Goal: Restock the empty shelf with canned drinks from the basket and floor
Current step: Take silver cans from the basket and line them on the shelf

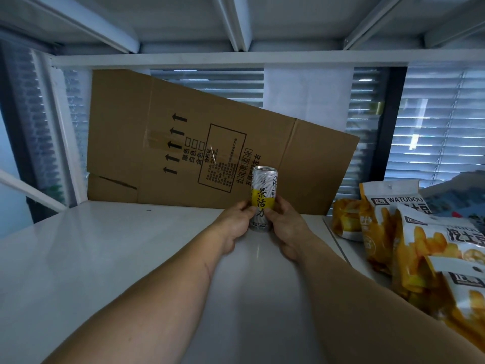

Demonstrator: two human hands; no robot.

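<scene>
Your two hands frame a slim can [263, 198] whose yellow band carries the black characters 茶活力, running top to bottom; small Latin letters run down its right edge, too cut off to read. Behind it, the flattened cardboard box [199, 143] shows a column of black upward arrows, the characters 黑色, 白色 and 金色 beside empty check squares, and a framed block of fine print you cannot make out. To your right, the snack bags [409, 232] read WATUDOU in dark capitals on a white top strip, with larger characters below partly hidden.
</scene>
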